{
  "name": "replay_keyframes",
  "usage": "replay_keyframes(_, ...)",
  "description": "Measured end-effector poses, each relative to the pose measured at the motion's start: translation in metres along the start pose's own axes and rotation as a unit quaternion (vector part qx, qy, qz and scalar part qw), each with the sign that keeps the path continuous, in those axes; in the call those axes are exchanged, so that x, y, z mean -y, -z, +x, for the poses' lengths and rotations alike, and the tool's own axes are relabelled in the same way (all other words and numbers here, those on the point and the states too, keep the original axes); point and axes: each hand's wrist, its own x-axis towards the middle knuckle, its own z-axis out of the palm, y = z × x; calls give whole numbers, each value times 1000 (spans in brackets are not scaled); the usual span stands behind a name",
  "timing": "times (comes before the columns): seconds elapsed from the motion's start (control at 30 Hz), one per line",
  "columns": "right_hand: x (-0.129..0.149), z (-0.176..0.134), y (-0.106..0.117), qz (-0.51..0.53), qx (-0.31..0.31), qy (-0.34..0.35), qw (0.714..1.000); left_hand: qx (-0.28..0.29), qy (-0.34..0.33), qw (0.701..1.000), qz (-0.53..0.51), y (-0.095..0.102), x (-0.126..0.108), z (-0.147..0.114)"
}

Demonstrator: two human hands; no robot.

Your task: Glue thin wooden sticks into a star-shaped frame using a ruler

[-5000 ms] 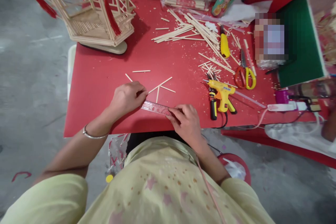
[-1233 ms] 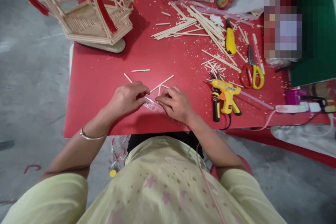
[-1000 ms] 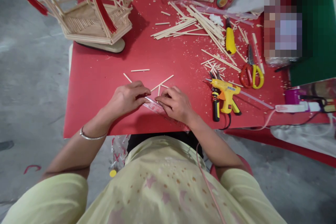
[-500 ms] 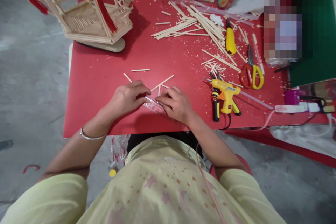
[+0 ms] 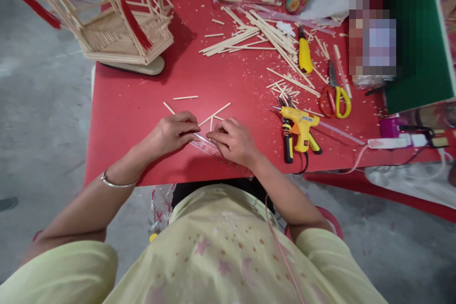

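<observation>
A clear plastic ruler (image 5: 204,144) lies slantwise near the table's front edge, between my hands. My left hand (image 5: 178,132) is closed in a pinch at its upper left end. My right hand (image 5: 233,138) is closed at the ruler's upper edge, thumb and fingers together, with the ruler running beneath it. Whether a thin stick is also between the fingertips, I cannot tell. Just beyond the fingers, a thin wooden stick (image 5: 215,114) lies slanted, with shorter pieces touching it. Another stick (image 5: 168,108) pokes out past my left hand, and a loose one (image 5: 185,98) lies farther back.
A stick-built model (image 5: 117,40) with red tassels stands back left on the red table (image 5: 124,109). To the right are a yellow glue gun (image 5: 301,123), scissors (image 5: 334,95), a yellow-handled cutter (image 5: 305,54) and a pile of sticks (image 5: 245,40). A power strip (image 5: 388,142) lies far right.
The whole view has shifted slightly, so the table's things sit a little farther left. My hands keep nearly the same hold at the ruler.
</observation>
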Motion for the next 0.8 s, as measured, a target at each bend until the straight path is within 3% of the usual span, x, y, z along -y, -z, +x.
replay_keyframes(0.8, -4, -2, -1, 12, -39, 31, 999, -52, -42, 998, 2, -8, 7, -5)
